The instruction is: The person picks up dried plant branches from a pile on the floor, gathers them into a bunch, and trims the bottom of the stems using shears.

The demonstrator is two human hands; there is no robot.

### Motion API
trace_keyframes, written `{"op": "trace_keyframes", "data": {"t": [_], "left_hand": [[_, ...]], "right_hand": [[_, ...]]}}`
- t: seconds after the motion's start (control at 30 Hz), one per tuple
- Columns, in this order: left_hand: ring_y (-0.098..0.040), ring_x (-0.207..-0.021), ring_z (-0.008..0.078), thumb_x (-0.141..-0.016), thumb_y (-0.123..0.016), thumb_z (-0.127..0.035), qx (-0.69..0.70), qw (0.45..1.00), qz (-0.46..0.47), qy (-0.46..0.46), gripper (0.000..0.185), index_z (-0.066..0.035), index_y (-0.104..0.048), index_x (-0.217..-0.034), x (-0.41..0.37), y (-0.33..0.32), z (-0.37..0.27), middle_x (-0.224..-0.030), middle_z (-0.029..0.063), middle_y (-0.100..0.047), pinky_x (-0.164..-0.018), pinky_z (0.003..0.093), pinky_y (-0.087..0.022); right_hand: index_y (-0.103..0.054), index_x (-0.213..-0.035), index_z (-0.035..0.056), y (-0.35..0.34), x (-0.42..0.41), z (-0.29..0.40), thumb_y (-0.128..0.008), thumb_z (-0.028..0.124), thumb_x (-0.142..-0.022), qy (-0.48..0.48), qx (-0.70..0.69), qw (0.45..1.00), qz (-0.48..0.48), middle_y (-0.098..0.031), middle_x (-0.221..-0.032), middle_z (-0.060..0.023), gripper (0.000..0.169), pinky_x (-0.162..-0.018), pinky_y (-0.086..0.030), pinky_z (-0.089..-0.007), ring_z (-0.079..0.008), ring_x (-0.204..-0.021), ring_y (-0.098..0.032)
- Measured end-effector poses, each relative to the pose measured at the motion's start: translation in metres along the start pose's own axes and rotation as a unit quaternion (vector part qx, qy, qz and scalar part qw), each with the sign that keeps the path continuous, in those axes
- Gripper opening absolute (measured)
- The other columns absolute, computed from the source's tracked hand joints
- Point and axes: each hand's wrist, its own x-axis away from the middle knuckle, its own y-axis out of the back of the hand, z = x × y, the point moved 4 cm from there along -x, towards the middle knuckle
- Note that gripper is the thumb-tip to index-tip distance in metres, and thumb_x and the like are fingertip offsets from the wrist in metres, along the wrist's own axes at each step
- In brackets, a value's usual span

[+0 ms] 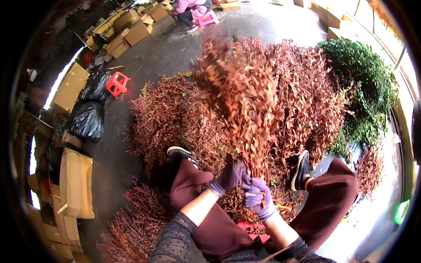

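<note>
Both my hands wear purple gloves and meet between my knees. My right hand (258, 197) is closed around the lower stems of an upright bunch of reddish-brown leafy branches (253, 125), whose top is blurred. Touching the stems beside it is my left hand (232, 174), its fingers partly hidden, so I cannot tell whether they grip. Behind and to the right of the bunch lies a large heap of similar branches (296, 98). Another heap of reddish branches (177, 111) lies to the left, near my left shoe.
Green leafy branches (365, 72) are piled at the right. A red plastic stool (117, 84), black plastic bags (88, 121) and cardboard boxes (77, 184) stand at the left. At the top, a person (192, 11) sits on a pink stool (208, 19). More reddish branches (135, 227) lie at lower left.
</note>
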Motion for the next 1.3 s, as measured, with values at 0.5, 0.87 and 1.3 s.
{"op": "trace_keyframes", "data": {"t": [0.5, 0.87, 1.3], "left_hand": [[-0.065, -0.083, 0.0238, -0.082, -0.063, -0.055, 0.193, 0.951, -0.186, 0.154, 0.061, -0.005, -0.056, -0.116, -0.021, 0.018, 0.171, -0.099, 0.0132, -0.066, -0.076, 0.0386, -0.053], [-0.062, -0.065, 0.0229, -0.083, -0.062, -0.053, 0.322, 0.905, -0.221, 0.166, 0.045, -0.009, -0.063, -0.095, -0.019, 0.015, 0.225, -0.079, 0.0077, -0.066, -0.063, 0.0361, -0.052], [-0.065, -0.088, 0.0214, -0.092, -0.055, -0.021, 0.137, 0.953, -0.27, 0.022, 0.024, -0.002, -0.064, -0.103, -0.02, -0.021, 0.195, -0.099, 0.01, -0.068, -0.08, 0.0351, -0.053]], "right_hand": [[-0.059, -0.103, -0.0001, 0.09, 0.041, 0.1, -0.068, 0.038, -0.082, 0.125, 0.843, 0.299, -0.43, -0.067, -0.097, -0.018, 0.044, -0.079, -0.05, -0.0377, -0.0298, -0.088, -0.066], [-0.056, -0.103, 0.0044, 0.133, 0.039, 0.12, -0.064, 0.046, -0.079, 0.094, 0.84, 0.222, -0.485, -0.066, -0.093, -0.019, 0.049, -0.08, -0.049, -0.0417, -0.0351, -0.091, -0.064], [-0.065, -0.09, 0.0003, 0.141, 0.066, 0.169, -0.045, 0.032, -0.088, 0.09, 0.856, 0.106, -0.499, -0.065, -0.096, -0.0227, 0.037, -0.084, -0.049, -0.0434, -0.0372, -0.092, -0.063]]}}
